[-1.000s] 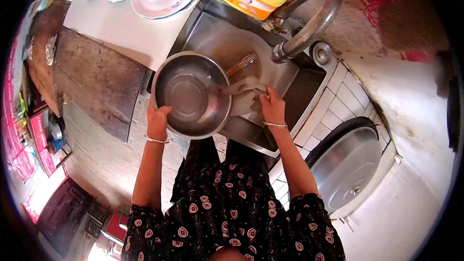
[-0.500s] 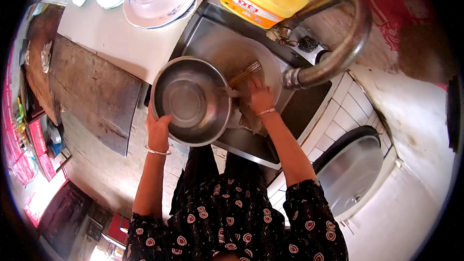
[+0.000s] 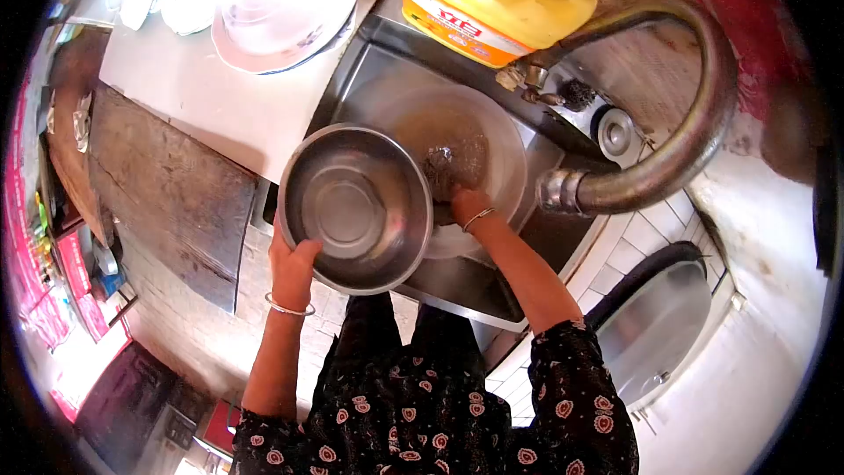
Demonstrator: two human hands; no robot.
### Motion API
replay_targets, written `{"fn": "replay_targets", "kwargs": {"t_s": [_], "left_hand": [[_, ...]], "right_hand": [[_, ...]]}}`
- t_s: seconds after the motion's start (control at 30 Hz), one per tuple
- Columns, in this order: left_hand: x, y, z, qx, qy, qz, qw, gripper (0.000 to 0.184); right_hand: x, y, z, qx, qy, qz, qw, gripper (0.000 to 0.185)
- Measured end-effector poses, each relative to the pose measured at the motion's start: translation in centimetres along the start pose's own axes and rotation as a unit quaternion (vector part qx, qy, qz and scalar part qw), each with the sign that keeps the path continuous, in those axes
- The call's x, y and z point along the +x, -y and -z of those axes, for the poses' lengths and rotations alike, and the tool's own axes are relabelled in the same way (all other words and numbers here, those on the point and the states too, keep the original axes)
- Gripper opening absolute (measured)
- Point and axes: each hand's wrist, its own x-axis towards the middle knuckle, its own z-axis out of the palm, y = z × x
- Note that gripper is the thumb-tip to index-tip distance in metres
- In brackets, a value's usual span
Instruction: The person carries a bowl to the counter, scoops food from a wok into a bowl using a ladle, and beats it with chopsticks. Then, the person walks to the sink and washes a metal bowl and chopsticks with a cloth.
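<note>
My left hand grips the near left rim of a round stainless-steel bowl, thumb over the edge. Tilted toward me, the bowl is held over the near left part of the sink. Inside the sink stands a pale translucent plastic basin with murky brown water. My right hand reaches into this basin, its fingers curled and partly hidden at the water. A dark, wet, glinting lump lies against those fingers; its kind is unclear.
A curved metal faucet arches in from the right. Behind the sink stands a yellow jug. White plates are stacked on the left counter, above a wooden board. A large lidded pot is at the right.
The chopsticks and brownish cloth seen by my right hand no longer show. That hand has dipped lower into the basin, its fingers now curled. The bowl sits slightly lower in view.
</note>
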Motion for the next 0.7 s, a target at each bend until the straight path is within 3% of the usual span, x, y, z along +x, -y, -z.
{"fn": "replay_targets", "kwargs": {"t_s": [0.07,0.17,0.2,0.23,0.33,0.43,0.53,0.63,0.67,0.7], "left_hand": [[0.2,-0.2,-0.4,0.028,0.001,-0.017,0.999,0.065],[0.6,-0.8,-1.7,0.090,0.002,-0.055,0.994,0.066],[0.7,-0.8,-2.2,0.107,0.006,-0.062,0.992,0.067],[0.8,-0.7,-2.5,0.125,0.009,-0.068,0.990,0.067],[2.0,0.7,-3.7,0.236,0.017,-0.061,0.970,0.071],[3.7,2.7,-4.7,0.323,0.014,-0.068,0.944,0.076],[4.1,2.6,-6.0,0.304,0.063,-0.047,0.949,0.077],[3.6,3.3,-7.0,0.357,0.003,-0.083,0.931,0.070],[2.7,3.5,-7.4,0.426,-0.067,-0.173,0.886,0.053],[1.8,2.5,-7.7,0.417,-0.066,-0.225,0.878,0.046]], "right_hand": [[-1.7,-0.8,1.3,0.071,0.002,-0.014,0.997,0.024],[-3.8,-3.0,0.6,0.253,-0.096,-0.051,0.961,0.018],[-5.0,-3.3,4.1,0.409,0.027,-0.130,0.903,0.018],[-6.1,-3.5,6.6,0.546,0.148,-0.202,0.800,0.018],[-8.7,-3.1,7.8,0.820,0.215,-0.188,0.497,0.022],[-9.6,-1.1,8.5,0.902,0.201,-0.188,0.332,0.017],[-9.6,0.3,7.4,0.869,0.217,-0.233,0.378,0.019],[-11.6,0.7,8.7,0.943,0.191,-0.144,0.233,0.022],[-11.8,1.0,8.0,0.951,0.182,-0.125,0.215,0.022],[-11.5,1.1,7.1,0.959,0.171,-0.104,0.200,0.022]]}}
